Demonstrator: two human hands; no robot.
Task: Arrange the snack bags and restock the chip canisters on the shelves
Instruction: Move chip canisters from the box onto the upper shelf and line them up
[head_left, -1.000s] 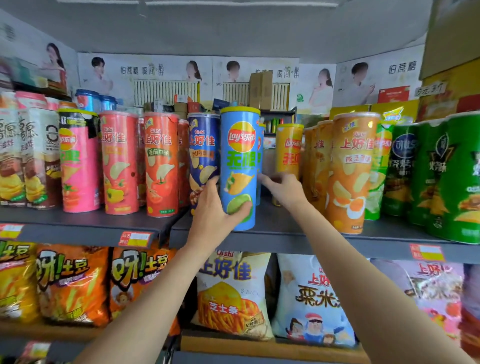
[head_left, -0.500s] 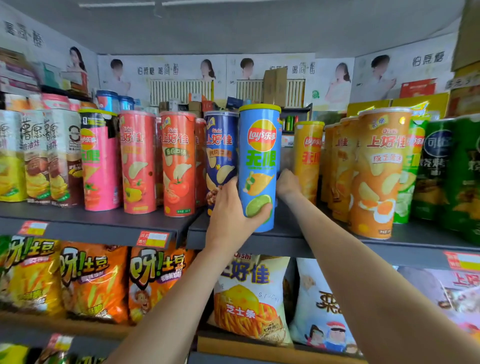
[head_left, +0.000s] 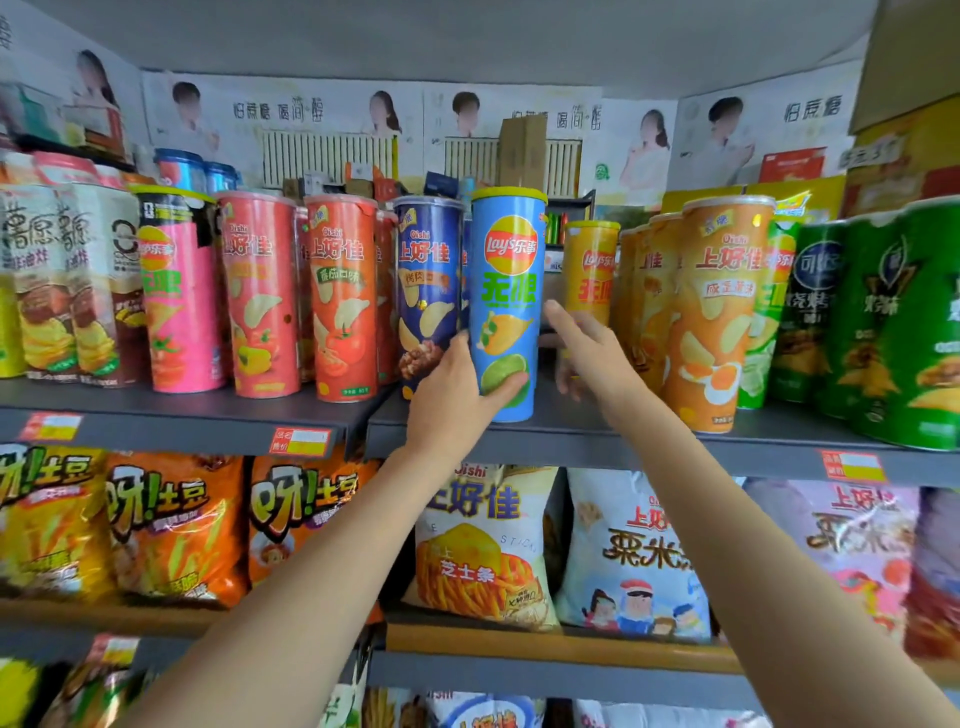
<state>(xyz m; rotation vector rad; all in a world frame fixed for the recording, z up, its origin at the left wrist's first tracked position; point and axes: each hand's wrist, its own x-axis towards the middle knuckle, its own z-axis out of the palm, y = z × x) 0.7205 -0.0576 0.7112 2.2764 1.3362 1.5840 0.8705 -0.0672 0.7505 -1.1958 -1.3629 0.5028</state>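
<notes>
Head view: blue canister (head_left: 506, 306) (left-hand (head_left: 457, 387) grip)

Occlusions and cropped regions. The left hand (head_left: 457, 387) covers the lower left side of the blue canister (head_left: 508, 306); only its thumb shows across the front, the fingers being hidden behind. The right hand (head_left: 589, 353) masks the base of the far yellow canister (head_left: 591, 270), so contact between them cannot be judged. Further canisters stand behind the front row, showing only as slivers. The green canisters (head_left: 914, 322) at the right and the white canisters (head_left: 47, 280) at the left are cut by the frame edges. Price tag (head_left: 300, 441) print is too small to read. The bottom shelf's bags (head_left: 483, 712) are cropped and blurred.
</notes>
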